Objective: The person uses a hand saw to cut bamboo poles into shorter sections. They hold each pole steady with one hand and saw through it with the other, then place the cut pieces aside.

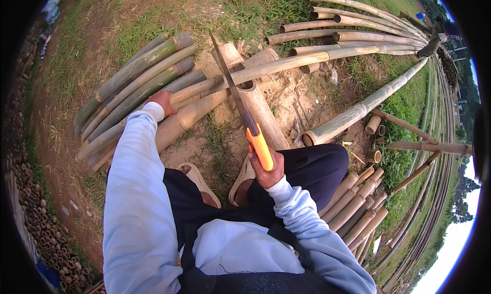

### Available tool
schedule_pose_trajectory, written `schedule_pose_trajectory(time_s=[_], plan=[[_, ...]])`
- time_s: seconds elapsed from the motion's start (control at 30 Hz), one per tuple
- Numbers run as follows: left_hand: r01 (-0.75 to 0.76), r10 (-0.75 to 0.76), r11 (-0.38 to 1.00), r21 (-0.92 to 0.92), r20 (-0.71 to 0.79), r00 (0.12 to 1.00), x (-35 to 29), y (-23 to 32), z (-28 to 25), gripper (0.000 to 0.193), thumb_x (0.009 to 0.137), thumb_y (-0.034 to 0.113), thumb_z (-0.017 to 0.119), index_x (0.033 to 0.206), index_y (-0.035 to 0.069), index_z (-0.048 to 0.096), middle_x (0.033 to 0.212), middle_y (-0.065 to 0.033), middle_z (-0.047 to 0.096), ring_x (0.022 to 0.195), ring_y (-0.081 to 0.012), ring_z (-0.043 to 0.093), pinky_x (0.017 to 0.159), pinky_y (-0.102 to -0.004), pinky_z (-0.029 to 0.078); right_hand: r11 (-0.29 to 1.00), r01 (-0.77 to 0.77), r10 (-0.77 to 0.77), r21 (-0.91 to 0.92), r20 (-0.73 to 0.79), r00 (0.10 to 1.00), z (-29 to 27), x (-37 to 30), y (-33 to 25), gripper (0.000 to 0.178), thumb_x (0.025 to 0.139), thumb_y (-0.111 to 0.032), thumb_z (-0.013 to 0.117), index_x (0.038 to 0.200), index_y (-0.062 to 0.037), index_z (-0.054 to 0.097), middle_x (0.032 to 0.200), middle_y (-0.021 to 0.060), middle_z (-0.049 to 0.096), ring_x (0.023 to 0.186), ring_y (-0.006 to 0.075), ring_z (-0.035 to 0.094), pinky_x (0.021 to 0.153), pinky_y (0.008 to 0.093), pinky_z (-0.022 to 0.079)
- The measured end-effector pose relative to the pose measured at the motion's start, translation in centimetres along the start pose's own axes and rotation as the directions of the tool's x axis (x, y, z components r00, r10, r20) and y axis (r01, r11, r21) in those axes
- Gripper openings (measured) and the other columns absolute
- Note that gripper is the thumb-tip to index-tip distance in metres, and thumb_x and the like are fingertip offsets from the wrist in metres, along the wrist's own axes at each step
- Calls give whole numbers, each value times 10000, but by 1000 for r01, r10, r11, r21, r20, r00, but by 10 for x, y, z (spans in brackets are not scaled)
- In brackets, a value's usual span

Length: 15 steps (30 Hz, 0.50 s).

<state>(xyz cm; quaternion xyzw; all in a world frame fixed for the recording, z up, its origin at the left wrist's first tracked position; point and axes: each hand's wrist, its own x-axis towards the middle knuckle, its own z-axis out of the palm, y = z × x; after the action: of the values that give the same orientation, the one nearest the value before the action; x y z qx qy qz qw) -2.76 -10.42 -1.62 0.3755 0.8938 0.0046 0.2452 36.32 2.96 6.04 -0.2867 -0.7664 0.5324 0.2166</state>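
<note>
A handsaw (232, 81) with an orange handle is gripped in my right hand (271, 169), held above my knees. Its dark blade points away from me and crosses over a long bamboo pole (291, 62); whether the teeth touch the pole, I cannot tell. My left hand (164, 101) is closed on that pole, to the left of the blade. Under the pole, thicker bamboo pieces (263, 112) lie on the ground, some with hollow ends showing. Beside my left hand rests a bundle of cut greenish bamboo lengths (138, 79).
More long poles (353, 35) fan out at the far right, and a thick pole (365, 107) lies nearer. Cut lengths (358, 202) are stacked by my right knee, near a bamboo frame (429, 146). Many short tubes (41, 222) are piled at the left. Sawdust covers the ground ahead.
</note>
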Motion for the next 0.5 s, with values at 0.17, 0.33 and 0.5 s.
schedule_pose_trajectory(time_s=[0.17,0.33,0.5], plan=[[17,-17,1000,-26,0,1000,-6,1,-4,533,688,349,842,1126,59,751,1108,-227,736,1058,-396,700,972,-470,551,1000,-19,19,-9,77,997,-11,-3,-7,139,877,-87,740,930,12,658,666,140,605,563,280,618,574,359,494],[21,-20,999,-29,33,999,-4,1,-6,562,683,348,849,1152,58,743,1130,-227,731,1076,-396,694,984,-467,547,993,-114,112,10,120,987,-21,-20,2,130,883,-78,744,925,13,662,670,129,611,567,254,611,575,349,488],[61,-61,998,-5,45,997,-5,7,-7,580,689,339,854,1185,62,736,1171,-216,726,1110,-386,685,1006,-458,538,989,-126,118,73,107,987,0,13,16,169,900,-95,744,843,14,628,638,108,569,546,197,535,558,346,462]])
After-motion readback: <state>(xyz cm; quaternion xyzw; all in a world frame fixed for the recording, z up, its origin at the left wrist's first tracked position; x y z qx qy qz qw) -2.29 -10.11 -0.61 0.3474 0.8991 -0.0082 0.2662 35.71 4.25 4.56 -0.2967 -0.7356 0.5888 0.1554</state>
